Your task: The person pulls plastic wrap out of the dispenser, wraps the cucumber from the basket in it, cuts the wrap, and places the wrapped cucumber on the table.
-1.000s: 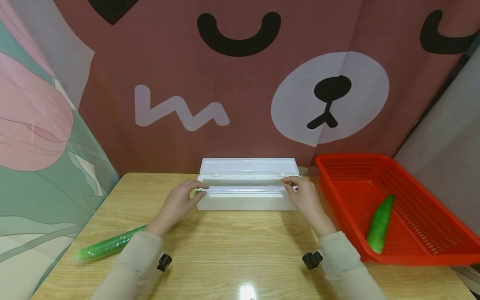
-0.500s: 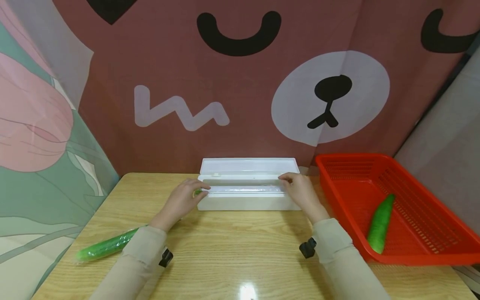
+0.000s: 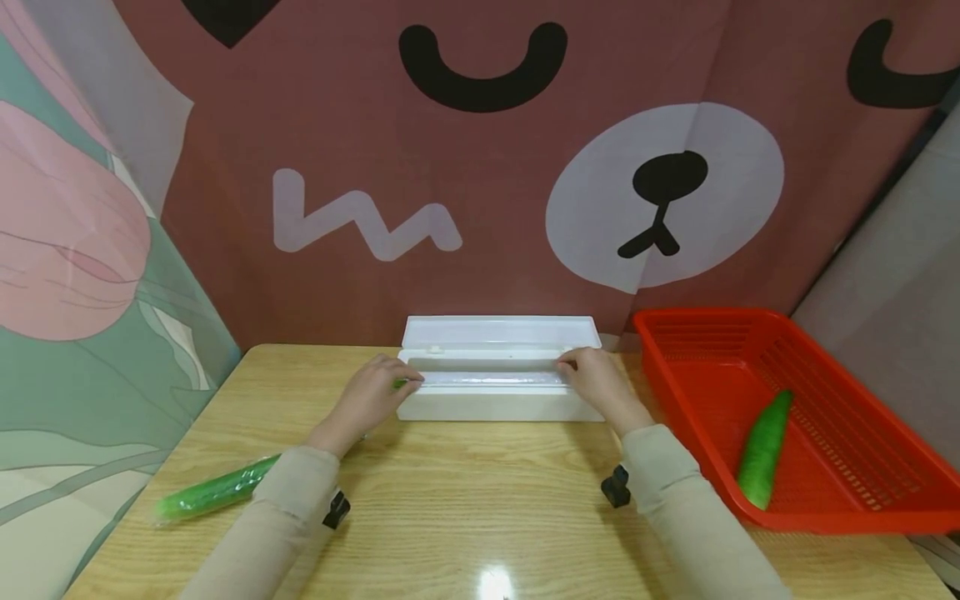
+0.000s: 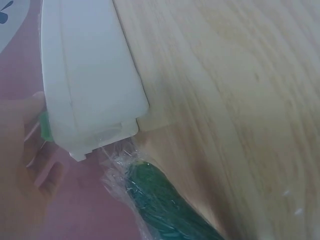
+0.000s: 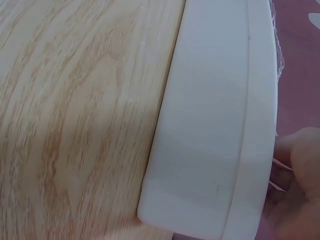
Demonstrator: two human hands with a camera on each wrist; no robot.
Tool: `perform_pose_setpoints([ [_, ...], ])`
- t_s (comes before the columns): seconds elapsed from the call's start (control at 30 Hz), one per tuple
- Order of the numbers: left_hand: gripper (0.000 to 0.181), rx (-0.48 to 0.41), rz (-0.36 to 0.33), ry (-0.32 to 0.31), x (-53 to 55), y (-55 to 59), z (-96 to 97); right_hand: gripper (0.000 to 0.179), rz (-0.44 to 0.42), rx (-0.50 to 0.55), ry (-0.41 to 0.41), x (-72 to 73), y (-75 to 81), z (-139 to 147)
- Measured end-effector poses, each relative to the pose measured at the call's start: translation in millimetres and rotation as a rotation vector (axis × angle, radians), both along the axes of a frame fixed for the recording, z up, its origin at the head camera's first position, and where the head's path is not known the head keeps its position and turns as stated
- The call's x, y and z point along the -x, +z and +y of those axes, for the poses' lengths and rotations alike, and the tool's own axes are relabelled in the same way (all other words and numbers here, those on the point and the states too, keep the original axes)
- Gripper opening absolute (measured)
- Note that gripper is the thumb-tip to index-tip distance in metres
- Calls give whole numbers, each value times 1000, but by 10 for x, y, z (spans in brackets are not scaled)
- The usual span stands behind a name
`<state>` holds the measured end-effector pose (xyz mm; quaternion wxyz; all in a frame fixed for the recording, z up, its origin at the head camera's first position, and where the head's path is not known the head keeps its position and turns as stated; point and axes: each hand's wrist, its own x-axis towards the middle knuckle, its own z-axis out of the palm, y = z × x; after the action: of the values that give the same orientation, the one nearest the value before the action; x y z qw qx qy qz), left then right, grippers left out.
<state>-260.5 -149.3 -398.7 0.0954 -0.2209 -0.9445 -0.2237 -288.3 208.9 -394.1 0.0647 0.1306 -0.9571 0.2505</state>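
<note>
A white cling film dispenser box (image 3: 500, 407) lies at the back of the table, its lid (image 3: 501, 332) raised. A strip of clear cling film (image 3: 491, 379) stretches along its opening. At the box's left end my left hand (image 3: 372, 393) pinches the film between thumb and fingers. A small green piece (image 4: 45, 126) shows beside those fingers in the left wrist view. My right hand (image 3: 597, 385) pinches the film near the right end, its fingertips behind the front wall in the right wrist view. Crinkled film shows above that wall.
A film-wrapped cucumber (image 3: 213, 493) lies on the wooden table (image 3: 480, 500) at left, partly behind my left sleeve. On the right stands a red plastic basket (image 3: 693, 446) with an unwrapped cucumber (image 3: 767, 450) in it. A printed curtain (image 3: 495, 167) hangs right behind the box.
My right hand has moved slightly left along the box. My left thumb and fingers have come together at the film, a little further right. The box and cucumbers have stayed in place.
</note>
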Motion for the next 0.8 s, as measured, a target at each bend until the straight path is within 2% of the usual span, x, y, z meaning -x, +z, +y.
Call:
perform_pose_setpoints([
  [0.33,14,-12,17,-4,13,15,10,8,-13,12,40,3,-22,6],
  [0.57,15,-5,5,15,15,21,27,5,-20,32,28,-6,-31,-5],
  [0.7,16,-9,-2,28,22,14,33,7,12,73,14,-24,-40,-1],
  [0.8,16,-13,-7,40,24,5,36,6,67,99,2,-45,-46,5],
])
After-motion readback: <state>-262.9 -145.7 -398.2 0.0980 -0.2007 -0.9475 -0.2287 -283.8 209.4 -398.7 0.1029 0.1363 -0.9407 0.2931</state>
